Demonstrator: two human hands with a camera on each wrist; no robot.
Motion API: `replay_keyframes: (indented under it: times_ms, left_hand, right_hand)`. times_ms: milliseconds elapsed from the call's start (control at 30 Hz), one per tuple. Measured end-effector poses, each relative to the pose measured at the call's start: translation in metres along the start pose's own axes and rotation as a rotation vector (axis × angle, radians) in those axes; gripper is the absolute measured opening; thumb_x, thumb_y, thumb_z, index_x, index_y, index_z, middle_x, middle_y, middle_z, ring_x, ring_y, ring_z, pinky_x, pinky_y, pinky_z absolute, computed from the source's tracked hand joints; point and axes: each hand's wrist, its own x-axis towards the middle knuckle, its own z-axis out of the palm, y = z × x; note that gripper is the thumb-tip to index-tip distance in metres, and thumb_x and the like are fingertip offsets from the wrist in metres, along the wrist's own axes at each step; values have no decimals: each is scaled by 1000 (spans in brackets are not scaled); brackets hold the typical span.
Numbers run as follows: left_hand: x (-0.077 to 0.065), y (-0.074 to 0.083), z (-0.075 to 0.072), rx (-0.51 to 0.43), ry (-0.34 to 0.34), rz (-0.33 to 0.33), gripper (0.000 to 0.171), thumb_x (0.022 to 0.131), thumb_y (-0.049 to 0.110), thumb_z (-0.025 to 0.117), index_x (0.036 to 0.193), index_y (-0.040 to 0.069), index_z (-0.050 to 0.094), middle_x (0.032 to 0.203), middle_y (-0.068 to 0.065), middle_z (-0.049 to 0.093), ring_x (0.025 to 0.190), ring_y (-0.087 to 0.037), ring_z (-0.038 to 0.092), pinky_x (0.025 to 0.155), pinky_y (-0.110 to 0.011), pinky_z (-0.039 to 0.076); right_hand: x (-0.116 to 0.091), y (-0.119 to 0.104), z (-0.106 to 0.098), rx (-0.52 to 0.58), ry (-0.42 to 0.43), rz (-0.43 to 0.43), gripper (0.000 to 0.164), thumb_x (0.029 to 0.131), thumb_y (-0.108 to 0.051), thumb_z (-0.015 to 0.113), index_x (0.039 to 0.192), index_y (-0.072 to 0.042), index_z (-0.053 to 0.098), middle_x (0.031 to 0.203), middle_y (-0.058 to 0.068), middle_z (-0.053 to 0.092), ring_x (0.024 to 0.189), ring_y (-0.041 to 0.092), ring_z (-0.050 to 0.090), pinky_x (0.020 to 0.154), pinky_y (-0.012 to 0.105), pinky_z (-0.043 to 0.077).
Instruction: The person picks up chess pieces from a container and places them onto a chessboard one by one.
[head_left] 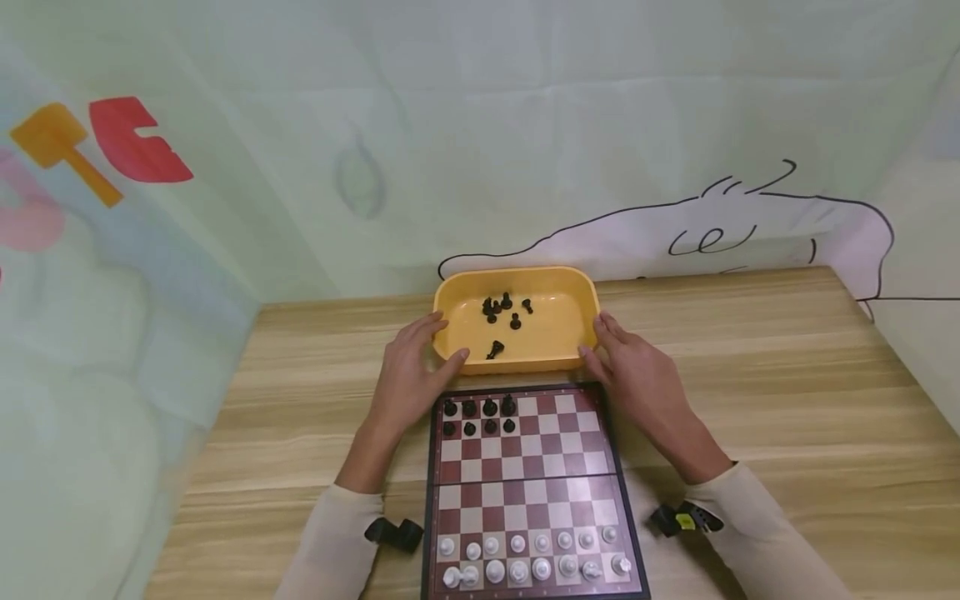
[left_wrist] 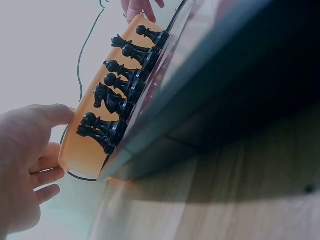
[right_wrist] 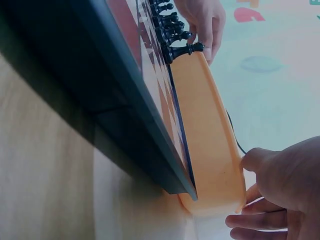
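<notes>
A yellow plastic tray [head_left: 558, 321] stands just beyond the chessboard [head_left: 492, 493], with several loose black chess pieces [head_left: 515, 322] in it. My left hand [head_left: 408, 371] holds the tray's left end, thumb at the near corner and fingers along the side. At the opposite end my right hand [head_left: 641, 379] holds it the same way, thumb on the near rim. On the far left part of the board, black chess pieces [left_wrist: 111, 100] stand upright in two short rows. White chess pieces [head_left: 518, 571] fill two rows along the near side.
The wood-grain table [head_left: 765, 375] extends to both sides of the board. Behind the tray rises a pale printed cloth backdrop [head_left: 480, 150]. Dark wrist cameras [head_left: 393, 533] are strapped over light sleeves [head_left: 765, 533] on either side of the board.
</notes>
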Motion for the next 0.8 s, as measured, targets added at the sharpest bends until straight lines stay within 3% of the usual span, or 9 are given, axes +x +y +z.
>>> replay_keyframes:
  times_ms: [400, 633, 800]
  left_hand:
    - [-2, 3, -2, 2, -13, -24, 60, 86, 48, 62, 127, 5, 56, 139, -8, 48, 128, -23, 37, 105, -47, 26]
    - [-1, 3, -1, -2, -9, -22, 61, 86, 48, 63, 127, 5, 56, 139, -7, 48, 128, -22, 37, 105, -47, 26]
    - [-1, 2, -1, -6, -6, -20, 60, 86, 48, 63, 128, 5, 56, 139, -7, 48, 128, -21, 38, 105, -46, 26]
  right_hand:
    - [10, 1, -6, -39, -15, -48, 54, 95, -42, 51, 129, 1, 54, 130, 21, 53, 105, 38, 56, 76, 49, 51]
    - [33, -5, -13, -42, 11, -70, 45, 93, -38, 56, 118, -1, 61, 119, 18, 61, 98, 33, 60, 74, 45, 52]
    - [57, -12, -15, 3, -51, -69, 33, 91, -32, 60, 112, -7, 65, 101, 8, 67, 78, 20, 59, 64, 37, 51]
